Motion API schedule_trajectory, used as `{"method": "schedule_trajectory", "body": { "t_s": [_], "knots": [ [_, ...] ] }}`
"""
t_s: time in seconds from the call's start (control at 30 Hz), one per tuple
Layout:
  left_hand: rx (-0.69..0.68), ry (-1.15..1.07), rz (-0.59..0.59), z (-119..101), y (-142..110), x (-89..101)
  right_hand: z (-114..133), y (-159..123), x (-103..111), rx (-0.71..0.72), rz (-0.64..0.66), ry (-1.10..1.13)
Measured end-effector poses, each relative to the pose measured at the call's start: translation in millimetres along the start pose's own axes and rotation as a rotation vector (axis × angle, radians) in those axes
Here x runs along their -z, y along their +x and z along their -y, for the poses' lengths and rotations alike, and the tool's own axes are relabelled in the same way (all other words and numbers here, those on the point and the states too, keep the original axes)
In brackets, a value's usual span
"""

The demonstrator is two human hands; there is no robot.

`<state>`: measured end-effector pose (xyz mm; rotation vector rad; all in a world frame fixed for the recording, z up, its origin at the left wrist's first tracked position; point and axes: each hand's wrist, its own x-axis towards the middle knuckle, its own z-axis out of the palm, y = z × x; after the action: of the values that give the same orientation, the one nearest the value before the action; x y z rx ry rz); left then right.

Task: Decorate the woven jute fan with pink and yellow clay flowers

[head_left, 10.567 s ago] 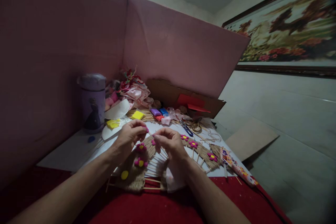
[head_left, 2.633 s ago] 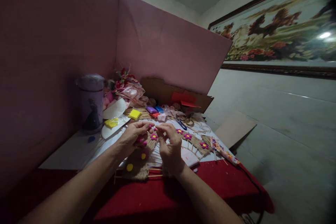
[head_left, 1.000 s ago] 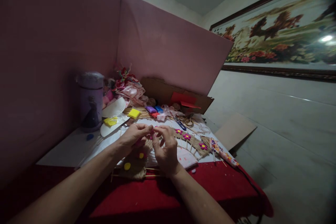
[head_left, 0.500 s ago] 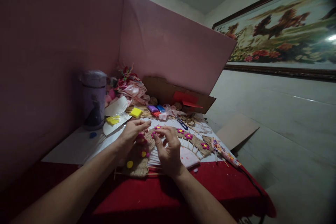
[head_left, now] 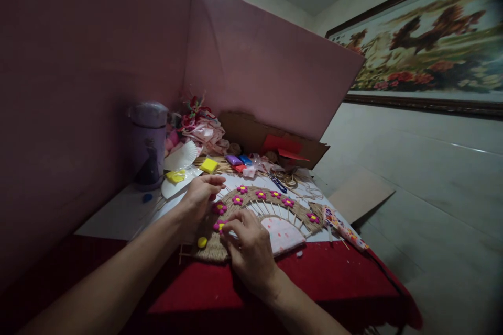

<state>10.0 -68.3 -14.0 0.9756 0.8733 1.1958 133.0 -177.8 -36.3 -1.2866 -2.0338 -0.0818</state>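
Observation:
A fan-shaped piece of woven jute on wooden sticks lies on the table, dotted with several pink clay flowers. My left hand rests on its left edge with the fingers loosely curled. My right hand is lower, its fingertips pinched together at a pink flower on the fan's lower left. A yellow clay dot sits just left of that flower.
A purple lidded bottle, paper plates, clay blocks, scissors, twine and pink ribbon clutter the back. A pink board walls the table. A red cloth covers the front edge. Loose cardboard lies at the right.
My right hand has dropped from the fan's top towards its lower left and now pinches at a flower there. My left hand stayed at the left edge. The fan's arc is now uncovered.

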Motion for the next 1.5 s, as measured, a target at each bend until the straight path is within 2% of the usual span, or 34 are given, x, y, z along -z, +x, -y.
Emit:
{"method": "schedule_trajectory", "body": {
  "t_s": [0.23, 0.53, 0.73, 0.93, 1.17, 1.37, 1.5],
  "knots": [
    [-0.047, -0.027, -0.035, 1.4, 0.7, -2.8, -2.5, -0.8, -2.9, 0.016, 0.021, -0.018],
    [-0.044, 0.003, -0.06, 2.0, 1.0, -3.7, -3.8, -4.6, 1.1, 0.031, -0.025, 0.012],
    [-0.045, 0.024, -0.093, 1.5, 2.9, -3.4, -5.8, -18.6, 6.7, 0.13, 0.036, -0.156],
    [-0.027, 0.03, -0.105, 0.9, 2.0, -4.5, -4.5, -18.2, 4.5, 0.205, 0.06, -0.252],
    [-0.031, 0.044, -0.107, 0.7, 1.4, -3.7, -5.2, -21.7, 1.8, 0.219, -0.001, -0.275],
    [-0.032, 0.036, -0.104, -0.1, 0.4, -4.5, -4.6, -19.4, 0.7, 0.205, 0.074, -0.296],
    [-0.03, 0.033, -0.111, -0.3, 0.3, -4.6, -5.2, -19.7, 1.5, 0.195, 0.07, -0.247]
  ]
}}
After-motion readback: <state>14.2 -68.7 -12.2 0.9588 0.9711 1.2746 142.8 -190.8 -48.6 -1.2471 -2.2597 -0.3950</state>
